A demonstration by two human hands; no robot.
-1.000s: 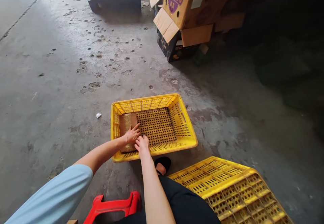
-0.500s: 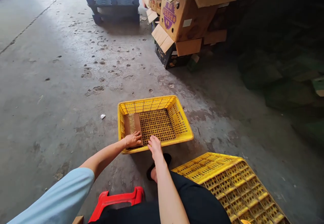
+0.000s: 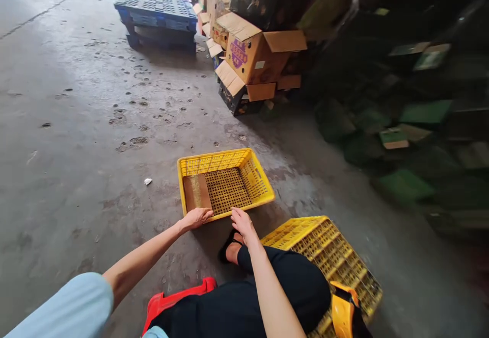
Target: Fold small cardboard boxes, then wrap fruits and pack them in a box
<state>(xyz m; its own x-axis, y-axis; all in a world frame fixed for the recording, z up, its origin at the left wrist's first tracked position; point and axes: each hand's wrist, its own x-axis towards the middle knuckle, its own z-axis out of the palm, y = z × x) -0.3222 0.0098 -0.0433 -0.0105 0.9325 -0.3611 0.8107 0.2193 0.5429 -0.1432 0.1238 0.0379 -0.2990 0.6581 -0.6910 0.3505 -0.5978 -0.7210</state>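
Note:
A yellow perforated plastic crate (image 3: 263,195) stands on the concrete floor in front of me. A brown flat cardboard piece (image 3: 195,191) lies inside along its left side. My left hand (image 3: 195,217) rests at the crate's near rim, fingers stretched out, touching the rim by the cardboard. My right hand (image 3: 242,223) hovers just in front of the near rim, fingers loosely apart, holding nothing.
A second yellow crate (image 3: 324,251) lies upside down at my right knee. A red plastic stool (image 3: 171,300) is under me. Cardboard boxes (image 3: 252,52) are piled at the back, a blue pallet (image 3: 158,14) beyond. Green stacks (image 3: 405,139) fill the dark right side.
Both hands drew back out of the crate to its near rim, leaving the cardboard lying inside. The camera lifted and turned right, so more of the boxes and green stacks show.

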